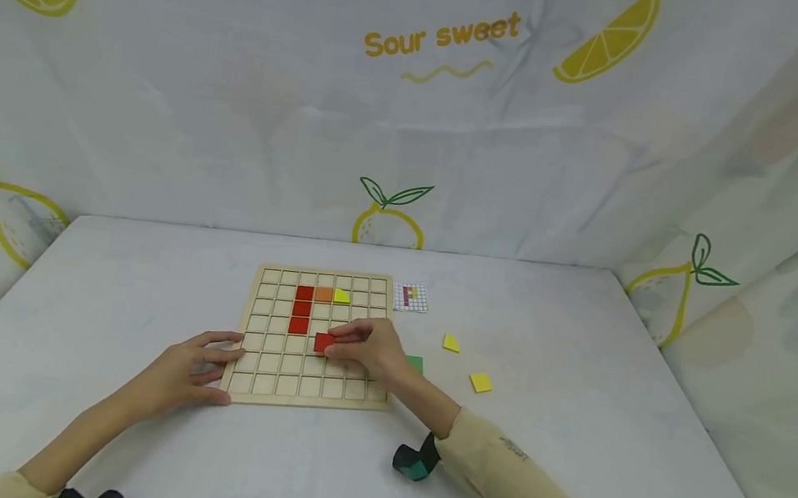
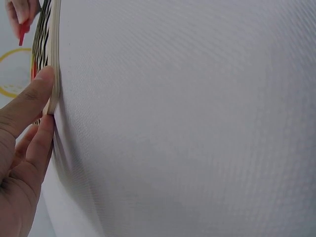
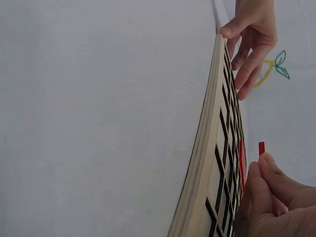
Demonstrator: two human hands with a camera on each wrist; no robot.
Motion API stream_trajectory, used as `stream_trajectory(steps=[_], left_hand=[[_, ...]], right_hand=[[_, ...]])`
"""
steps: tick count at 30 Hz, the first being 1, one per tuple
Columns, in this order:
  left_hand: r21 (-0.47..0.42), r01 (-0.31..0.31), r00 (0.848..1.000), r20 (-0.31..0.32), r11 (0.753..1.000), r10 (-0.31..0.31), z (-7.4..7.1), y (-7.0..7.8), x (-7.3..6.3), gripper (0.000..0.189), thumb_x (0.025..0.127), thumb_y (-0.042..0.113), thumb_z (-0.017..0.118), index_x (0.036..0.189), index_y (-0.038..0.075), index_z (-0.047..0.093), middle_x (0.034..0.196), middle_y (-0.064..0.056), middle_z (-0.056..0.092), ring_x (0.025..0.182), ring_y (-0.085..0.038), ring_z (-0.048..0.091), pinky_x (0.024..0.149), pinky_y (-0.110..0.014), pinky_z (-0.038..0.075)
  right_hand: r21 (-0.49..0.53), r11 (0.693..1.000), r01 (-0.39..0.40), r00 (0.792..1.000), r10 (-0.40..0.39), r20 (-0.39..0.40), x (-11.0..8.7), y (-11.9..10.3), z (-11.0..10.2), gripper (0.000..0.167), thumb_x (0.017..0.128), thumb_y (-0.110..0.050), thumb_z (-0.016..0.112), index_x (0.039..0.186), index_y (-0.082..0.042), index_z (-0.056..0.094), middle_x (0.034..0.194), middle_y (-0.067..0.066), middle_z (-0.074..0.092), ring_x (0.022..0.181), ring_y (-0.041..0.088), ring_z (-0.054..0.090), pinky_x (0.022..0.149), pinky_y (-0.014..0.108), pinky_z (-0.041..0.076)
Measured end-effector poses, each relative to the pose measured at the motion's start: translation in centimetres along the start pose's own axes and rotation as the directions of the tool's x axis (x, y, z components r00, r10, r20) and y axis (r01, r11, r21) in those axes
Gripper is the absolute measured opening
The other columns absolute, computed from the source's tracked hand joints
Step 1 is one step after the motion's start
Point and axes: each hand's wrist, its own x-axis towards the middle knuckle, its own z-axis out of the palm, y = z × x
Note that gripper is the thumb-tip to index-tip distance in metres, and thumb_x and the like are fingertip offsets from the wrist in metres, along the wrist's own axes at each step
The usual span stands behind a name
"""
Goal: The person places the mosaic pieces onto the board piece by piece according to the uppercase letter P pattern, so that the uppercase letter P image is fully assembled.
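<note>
A wooden grid board [image 1: 269,363] lies flat on the white table. Three red square tiles [image 1: 301,309] sit in a column of its cells, with an orange tile [image 1: 323,295] and a yellow tile [image 1: 341,296] along the top of that column. My right hand [image 1: 369,347] pinches another red tile [image 1: 323,342] between thumb and fingers; in the right wrist view that red tile [image 3: 261,147] is held above the board's surface. My left hand [image 1: 186,370] touches the board's left edge, its fingers spread and fairly straight, thumb at the near corner.
A small printed pattern card [image 1: 411,297] lies beside the board's upper right corner. Right of the board are a green piece [image 1: 415,364], partly hidden by my right wrist, a yellow piece [image 1: 450,342] and another yellow piece [image 1: 481,383]. A lemon-print cloth [image 1: 247,136] hangs behind the table.
</note>
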Motion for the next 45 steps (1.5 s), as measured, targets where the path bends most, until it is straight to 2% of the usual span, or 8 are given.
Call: stream_trajectory(steps=[5, 11, 24, 28, 33, 38, 45], left_hand=[[0.000, -0.015, 1.000, 0.003, 1.000, 0.015, 0.0, -0.1, 0.0, 0.063, 0.071, 0.009, 0.082, 0.122, -0.017, 0.055, 0.142, -0.027, 0.037, 0.120, -0.046, 0.050, 0.090, -0.028, 0.056], [-0.020, -0.017, 1.000, 0.001, 1.000, 0.017, 0.2, -0.3, 0.0, 0.062, 0.072, 0.008, 0.082, 0.122, -0.017, 0.055, 0.143, -0.027, 0.036, 0.120, -0.046, 0.049, 0.090, -0.028, 0.056], [0.008, -0.020, 1.000, -0.004, 1.000, 0.021, 0.2, -0.4, 0.0, 0.063, 0.071, 0.009, 0.082, 0.123, -0.015, 0.056, 0.142, -0.026, 0.037, 0.119, -0.044, 0.051, 0.088, -0.028, 0.056], [0.007, -0.019, 1.000, -0.004, 1.000, 0.019, 0.1, -0.3, -0.1, 0.063, 0.071, 0.008, 0.082, 0.123, -0.015, 0.056, 0.142, -0.027, 0.037, 0.119, -0.044, 0.051, 0.088, -0.028, 0.056], [0.012, -0.013, 1.000, -0.005, 1.000, 0.013, 0.1, -0.2, -0.1, 0.064, 0.071, 0.008, 0.083, 0.123, -0.015, 0.056, 0.142, -0.027, 0.038, 0.119, -0.044, 0.051, 0.089, -0.028, 0.056], [0.020, -0.024, 1.000, -0.008, 1.000, 0.024, 0.0, -0.3, 0.0, 0.063, 0.071, 0.009, 0.083, 0.123, -0.015, 0.056, 0.141, -0.027, 0.038, 0.119, -0.044, 0.051, 0.089, -0.029, 0.056], [-0.002, -0.022, 1.000, -0.004, 1.000, 0.022, -0.1, -0.3, 0.1, 0.063, 0.071, 0.009, 0.082, 0.123, -0.015, 0.056, 0.142, -0.027, 0.037, 0.119, -0.044, 0.051, 0.089, -0.028, 0.056]], right_hand=[[-0.052, 0.999, 0.012, 1.000, -0.013, -0.028, 0.7, 0.1, 0.7, 0.024, 0.078, -0.003, 0.079, 0.101, 0.002, 0.071, 0.089, 0.011, 0.073, 0.084, 0.014, 0.068, 0.080, 0.022, 0.059], [-0.164, 0.985, 0.054, 0.997, -0.063, -0.053, 1.3, -0.1, 1.5, 0.022, 0.075, -0.003, 0.081, 0.095, 0.001, 0.073, 0.084, 0.009, 0.072, 0.078, 0.013, 0.068, 0.077, 0.020, 0.059], [-0.354, 0.925, 0.139, 0.989, -0.149, -0.001, 2.0, -0.4, 2.6, 0.018, 0.071, -0.007, 0.085, 0.086, -0.003, 0.076, 0.073, 0.002, 0.069, 0.066, 0.005, 0.060, 0.062, 0.015, 0.052], [-0.374, 0.911, 0.176, 0.983, -0.182, 0.021, 2.2, -0.4, 2.9, 0.020, 0.071, -0.006, 0.085, 0.087, -0.001, 0.075, 0.074, 0.002, 0.069, 0.067, 0.005, 0.060, 0.063, 0.014, 0.053], [-0.372, 0.907, 0.198, 0.980, -0.196, 0.043, 2.3, -0.6, 2.9, 0.025, 0.070, -0.006, 0.085, 0.092, 0.000, 0.074, 0.080, 0.005, 0.070, 0.071, 0.006, 0.060, 0.065, 0.014, 0.053], [-0.359, 0.911, 0.203, 0.979, -0.198, 0.049, 2.3, -0.6, 2.7, 0.028, 0.069, -0.005, 0.086, 0.093, 0.002, 0.072, 0.083, 0.009, 0.071, 0.073, 0.010, 0.063, 0.066, 0.014, 0.054], [-0.335, 0.924, 0.182, 0.983, -0.177, 0.044, 2.1, -0.9, 2.6, 0.023, 0.072, -0.002, 0.083, 0.092, 0.002, 0.072, 0.081, 0.007, 0.071, 0.072, 0.012, 0.066, 0.067, 0.015, 0.055]])
